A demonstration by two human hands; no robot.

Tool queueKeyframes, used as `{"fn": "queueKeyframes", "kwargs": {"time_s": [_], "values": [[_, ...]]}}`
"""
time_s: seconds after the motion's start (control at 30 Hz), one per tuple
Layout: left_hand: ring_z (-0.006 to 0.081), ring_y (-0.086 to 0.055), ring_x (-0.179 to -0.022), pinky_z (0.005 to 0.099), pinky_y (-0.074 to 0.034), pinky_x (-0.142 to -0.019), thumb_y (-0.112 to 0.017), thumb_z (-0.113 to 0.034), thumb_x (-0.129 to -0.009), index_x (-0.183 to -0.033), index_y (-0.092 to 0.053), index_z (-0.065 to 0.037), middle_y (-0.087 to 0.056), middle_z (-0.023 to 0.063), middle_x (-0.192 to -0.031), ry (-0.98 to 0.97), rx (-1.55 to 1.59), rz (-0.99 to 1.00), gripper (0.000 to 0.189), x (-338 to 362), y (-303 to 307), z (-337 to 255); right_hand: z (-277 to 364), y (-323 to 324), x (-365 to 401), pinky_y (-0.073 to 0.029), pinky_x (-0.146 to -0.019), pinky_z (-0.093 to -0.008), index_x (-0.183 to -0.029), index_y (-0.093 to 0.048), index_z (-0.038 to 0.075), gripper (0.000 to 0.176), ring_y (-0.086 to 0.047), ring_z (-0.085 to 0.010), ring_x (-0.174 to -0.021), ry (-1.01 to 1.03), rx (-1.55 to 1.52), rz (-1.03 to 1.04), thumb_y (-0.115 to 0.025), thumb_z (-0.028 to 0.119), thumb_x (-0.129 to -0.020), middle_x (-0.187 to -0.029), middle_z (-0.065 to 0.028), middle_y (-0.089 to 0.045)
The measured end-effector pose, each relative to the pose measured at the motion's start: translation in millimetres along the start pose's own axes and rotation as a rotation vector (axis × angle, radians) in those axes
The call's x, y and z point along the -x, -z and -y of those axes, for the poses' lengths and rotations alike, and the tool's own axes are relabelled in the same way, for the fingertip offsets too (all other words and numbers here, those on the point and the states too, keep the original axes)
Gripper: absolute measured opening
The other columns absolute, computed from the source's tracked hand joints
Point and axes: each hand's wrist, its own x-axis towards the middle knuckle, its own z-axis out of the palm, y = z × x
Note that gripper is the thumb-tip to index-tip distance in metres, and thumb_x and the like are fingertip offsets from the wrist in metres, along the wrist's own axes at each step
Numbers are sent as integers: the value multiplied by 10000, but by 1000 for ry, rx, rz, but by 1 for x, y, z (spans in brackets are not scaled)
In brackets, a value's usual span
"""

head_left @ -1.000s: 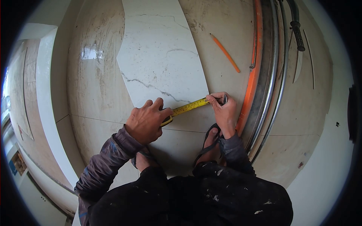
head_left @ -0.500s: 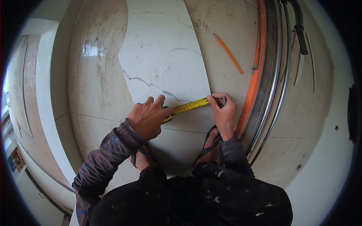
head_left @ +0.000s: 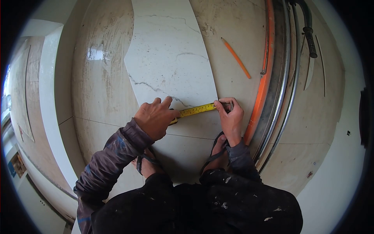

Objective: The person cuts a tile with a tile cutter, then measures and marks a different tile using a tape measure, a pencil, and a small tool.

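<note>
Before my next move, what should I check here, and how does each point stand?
1. Tape case in the left hand: ok, the tape case shows beneath the fingers.
2. Yellow tape held at its far end: ok, pinched by the right hand near the white panel's near right corner.
3. Yellow tape drawn straight between the hands: ok, no sag or twist visible.
4. Reading legible: cannot tell, the numbers are too small.
5. Pencil in hand: not ok, it lies on the floor right of the panel.
</note>
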Motion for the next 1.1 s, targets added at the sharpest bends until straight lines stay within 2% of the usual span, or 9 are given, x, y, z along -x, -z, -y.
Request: {"fn": "queueKeyframes", "kwargs": {"time_s": [0.17,0.53,0.6,0.7,0.77,0.8,0.93,1.0,1.1], "values": [[242,-608,-902,362,-560,-677,-709,-25,-689,-1180,-682,-234,-584,62,-1004,-19,13,-67,534,3,-6,0,3,-1,1,-486,-610,-249,-906,-631,-20,174,-609,-102,-648,-12,-67,-7,-747,107,-879,-739,-58,-658],[231,-611,-930,352,-557,-670,-712,-48,-716,-1217,-663,-248,-618,47,-992,-15,-6,-32,542,4,-5,0,-5,-1,1,-485,-658,-232,-940,-640,-31,194,-596,-89,-705,14,-52,0,-724,141,-913,-779,-55,-671],[229,-609,-931,349,-557,-672,-716,-50,-716,-1223,-660,-253,-618,45,-993,-9,-7,-23,549,4,-4,0,-5,-1,1,-503,-665,-276,-938,-644,-21,185,-618,-138,-697,12,-65,0,-744,125,-885,-792,-82,-675],[230,-606,-935,348,-557,-673,-722,-52,-718,-1223,-659,-265,-617,38,-996,-1,-26,19,551,6,-3,3,-7,-2,1,-503,-675,-285,-940,-641,-18,181,-616,-145,-705,-9,-45,15,-739,125,-887,-800,-88,-673],[213,-607,-919,331,-541,-657,-675,-65,-813,-1156,-695,-240,-623,44,-958,2,-13,-15,386,16,-2,7,-13,-4,1,-486,-655,-260,-942,-638,-22,185,-584,-114,-698,42,-38,-2,-728,136,-904,-786,-61,-655],[213,-607,-919,331,-541,-657,-675,-65,-813,-1156,-695,-240,-623,44,-958,0,-16,-14,386,21,-1,10,-14,-6,1,-469,-636,-236,-945,-635,-26,192,-552,-82,-691,95,-33,-19,-717,146,-922,-772,-34,-636],[209,-608,-927,322,-547,-653,-684,-55,-809,-1189,-682,-282,-612,40,-974,37,-28,-16,442,43,-4,27,-10,-5,2,-441,-601,-229,-947,-628,-22,189,-505,-72,-655,69,-47,-13,-711,146,-927,-759,-19,-610],[208,-607,-929,319,-548,-649,-688,-49,-805,-1199,-677,-296,-608,41,-983,50,-32,-10,465,57,-6,37,-13,-5,2,-501,-701,-294,-944,-628,-9,172,-615,-171,-740,8,-69,7,-729,120,-893,-816,-93,-656],[224,-583,-984,338,-553,-676,-728,-56,-753,-1264,-629,-329,-597,44,-1066,101,-87,51,588,76,-10,50,-12,-5,2,-501,-702,-292,-937,-625,-14,174,-613,-169,-737,-3,-84,12,-727,120,-894,-808,-95,-652]]}}
